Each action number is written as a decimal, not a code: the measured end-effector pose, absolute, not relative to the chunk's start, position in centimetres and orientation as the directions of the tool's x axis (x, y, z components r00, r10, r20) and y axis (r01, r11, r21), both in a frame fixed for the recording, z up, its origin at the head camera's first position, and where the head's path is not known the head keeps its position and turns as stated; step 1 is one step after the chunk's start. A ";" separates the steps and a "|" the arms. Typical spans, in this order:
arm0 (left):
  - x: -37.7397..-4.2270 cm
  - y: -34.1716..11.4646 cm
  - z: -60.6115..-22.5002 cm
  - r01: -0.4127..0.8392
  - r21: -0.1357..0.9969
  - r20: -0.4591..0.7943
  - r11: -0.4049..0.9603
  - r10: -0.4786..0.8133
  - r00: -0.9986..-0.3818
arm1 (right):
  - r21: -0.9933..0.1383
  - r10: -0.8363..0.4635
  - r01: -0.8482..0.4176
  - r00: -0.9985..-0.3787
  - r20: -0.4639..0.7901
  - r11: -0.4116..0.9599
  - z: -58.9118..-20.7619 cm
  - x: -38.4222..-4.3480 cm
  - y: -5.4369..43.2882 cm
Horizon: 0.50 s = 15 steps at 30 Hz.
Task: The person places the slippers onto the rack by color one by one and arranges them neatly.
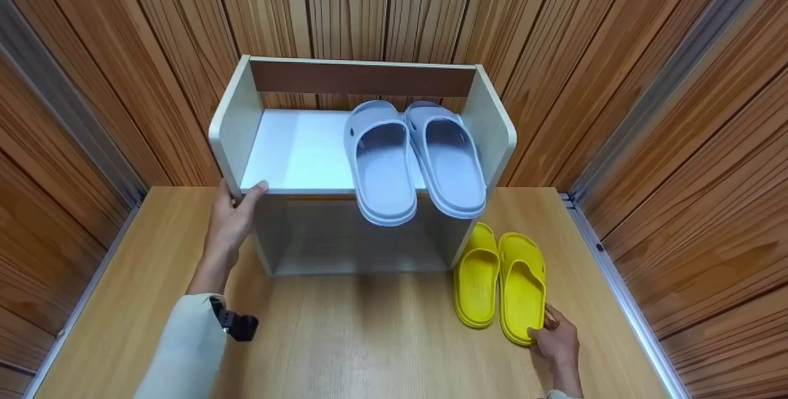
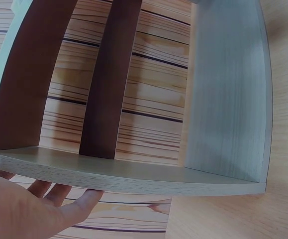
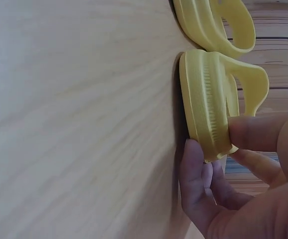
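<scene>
The right hand (image 1: 557,340) pinched the yellow slipper (image 1: 523,291) by its heel (image 1: 516,332), right of its mate (image 1: 477,291) and near right of the rack (image 1: 301,153), which the left hand (image 1: 231,223) gripped; a level hold probably best kept them paired.

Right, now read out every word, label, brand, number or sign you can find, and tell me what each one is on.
No readable text in any view.
Yellow slippers, grey slippers: no lettering visible.
Shelf, wooden walls: only plain surfaces or wood grain.
Black wrist device: any marking is too small or dark to read.
</scene>
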<state>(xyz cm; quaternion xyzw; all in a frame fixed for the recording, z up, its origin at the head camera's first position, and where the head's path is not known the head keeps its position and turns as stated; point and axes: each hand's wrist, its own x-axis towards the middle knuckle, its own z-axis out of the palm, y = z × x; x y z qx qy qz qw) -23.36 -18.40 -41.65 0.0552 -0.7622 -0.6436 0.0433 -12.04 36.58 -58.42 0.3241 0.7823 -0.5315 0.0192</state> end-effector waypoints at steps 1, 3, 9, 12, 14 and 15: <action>-23.4 -18.4 -41.6 -0.027 0.986 -0.004 0.163 -0.141 -0.990 | -0.820 0.489 0.528 -0.787 -0.376 0.220 -58.4 -12.0 36.6; -23.3 -18.3 -41.6 -0.030 0.987 -0.007 0.158 -0.142 -0.990 | -0.819 0.495 0.530 -0.784 -0.375 0.218 -58.3 -12.0 36.8; -23.2 -18.1 -41.5 -0.047 0.987 -0.024 0.155 -0.145 -0.989 | -0.819 0.509 0.545 -0.764 -0.396 0.180 -58.2 -11.7 37.2; -23.2 -18.2 -41.5 -0.047 0.987 -0.024 0.155 -0.148 -0.989 | -0.825 0.505 0.539 -0.766 -0.397 0.169 -58.3 -11.7 37.3; -23.1 -18.2 -41.6 -0.036 0.987 -0.012 0.158 -0.147 -0.989 | -0.833 0.503 0.526 -0.774 -0.384 0.174 -58.4 -11.6 37.5; -23.0 -18.2 -41.6 -0.029 0.987 -0.006 0.159 -0.145 -0.989 | -0.838 0.502 0.518 -0.778 -0.378 0.171 -58.4 -11.5 37.5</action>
